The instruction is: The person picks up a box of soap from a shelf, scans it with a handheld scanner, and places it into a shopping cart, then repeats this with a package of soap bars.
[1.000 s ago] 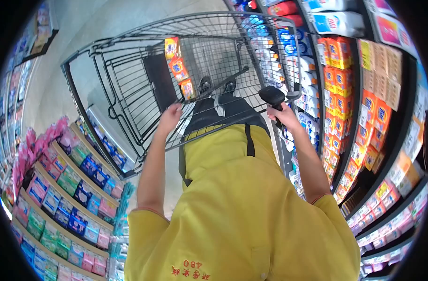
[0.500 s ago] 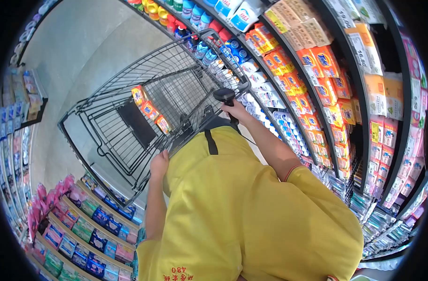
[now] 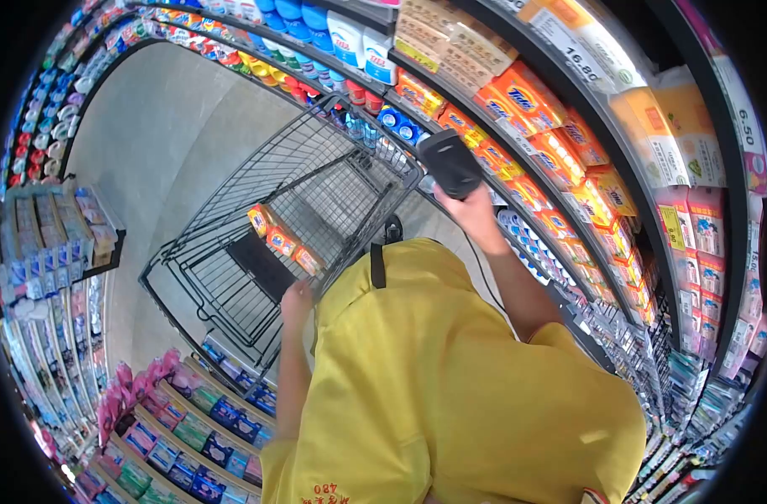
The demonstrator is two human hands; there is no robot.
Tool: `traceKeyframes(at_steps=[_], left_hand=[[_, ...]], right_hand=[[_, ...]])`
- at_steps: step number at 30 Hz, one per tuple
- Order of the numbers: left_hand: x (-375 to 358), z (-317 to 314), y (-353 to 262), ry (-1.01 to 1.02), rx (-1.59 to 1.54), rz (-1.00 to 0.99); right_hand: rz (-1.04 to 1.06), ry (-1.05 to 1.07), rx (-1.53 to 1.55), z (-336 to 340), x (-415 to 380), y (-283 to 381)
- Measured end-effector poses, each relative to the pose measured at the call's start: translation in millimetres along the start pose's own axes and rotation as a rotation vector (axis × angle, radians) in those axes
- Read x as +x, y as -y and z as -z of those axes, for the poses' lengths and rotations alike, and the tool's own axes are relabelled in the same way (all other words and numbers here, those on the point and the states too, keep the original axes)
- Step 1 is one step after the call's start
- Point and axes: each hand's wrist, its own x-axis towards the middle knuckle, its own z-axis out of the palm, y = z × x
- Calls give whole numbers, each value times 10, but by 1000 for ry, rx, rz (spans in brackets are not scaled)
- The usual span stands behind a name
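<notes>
My right hand [image 3: 470, 210] is wrapped round a black handheld scanner [image 3: 450, 164], raised in front of the shelf of orange soap packs [image 3: 522, 101]; a thin cable hangs below it. My left hand [image 3: 296, 301] is closed at the near edge of the wire shopping cart [image 3: 232, 202], beside a black panel [image 3: 261, 267]; its fingers are partly hidden. Inside the cart lies a row of orange packs [image 3: 282, 239].
Tall shelves with boxed and bottled goods curve along the right, with white detergent bags [image 3: 358, 46] at the top. Low shelves of coloured packs [image 3: 182, 433] stand at the lower left. Another shelf unit [image 3: 52, 239] is at the far left.
My right hand has lifted the scanner up and to the right, closer to the shelf. The view has shifted, and the cart appears slightly more to the right. My left hand stays at the cart.
</notes>
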Motion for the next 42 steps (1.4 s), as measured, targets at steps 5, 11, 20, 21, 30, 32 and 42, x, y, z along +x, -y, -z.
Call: traceKeyframes(at_steps=[5, 11, 20, 21, 30, 32, 42], left_hand=[[768, 309, -1727, 178, -330, -273], [1124, 518, -3520, 422, -660, -594], [1301, 424, -4567, 532, -1176, -326], [1314, 410, -4622, 534, -1157, -290], [1358, 436, -4830, 643, -1164, -137], [1361, 446, -4849, 647, -1163, -112], [1279, 458, -4909, 759, -1184, -97]], right_hand=[[50, -346, -169, 605, -117, 486], [303, -422, -455, 946, 80, 812], [288, -371, -415, 1134, 258, 646], [285, -373, -408, 1130, 275, 645], [374, -425, -768, 1217, 344, 579], [386, -422, -773, 1244, 352, 535], [351, -389, -394, 1107, 343, 540]])
